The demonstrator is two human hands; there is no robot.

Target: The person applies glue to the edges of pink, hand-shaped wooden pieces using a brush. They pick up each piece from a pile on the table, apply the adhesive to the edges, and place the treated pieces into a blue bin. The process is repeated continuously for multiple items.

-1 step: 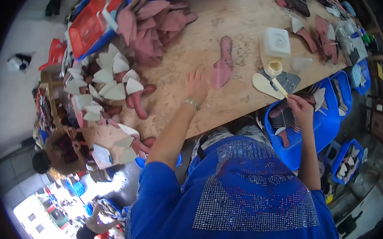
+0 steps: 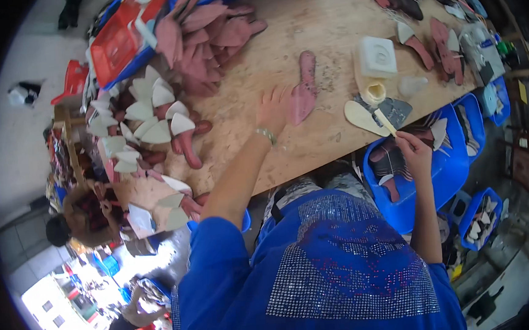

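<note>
My left hand [image 2: 274,109] lies flat on the table with its fingers spread. Its fingertips are at the left edge of a pink insole-shaped piece [image 2: 307,79], whose broad lower end looks wet or shiny. Between the fingers of my right hand [image 2: 415,151] is a pale flat stick [image 2: 386,123], perhaps a brush; its far tip rests over a cream and dark grey sole-shaped sheet [image 2: 359,116]. Just above that sheet stands an open round pot of cream-coloured paste [image 2: 374,90], beside a white square-topped container [image 2: 378,57].
Pink pieces [image 2: 197,41] lie heaped at the far left, near white-tipped ones [image 2: 153,111] and a red tray [image 2: 118,43]. Blue bins [image 2: 425,184] with more pieces sit below the table's right edge. Other pieces [image 2: 447,51] lie far right. Another person [image 2: 84,214] sits at the left.
The view has shifted slightly. My left hand is a little closer to the pink piece; my right hand keeps the stick in nearly the same place.
</note>
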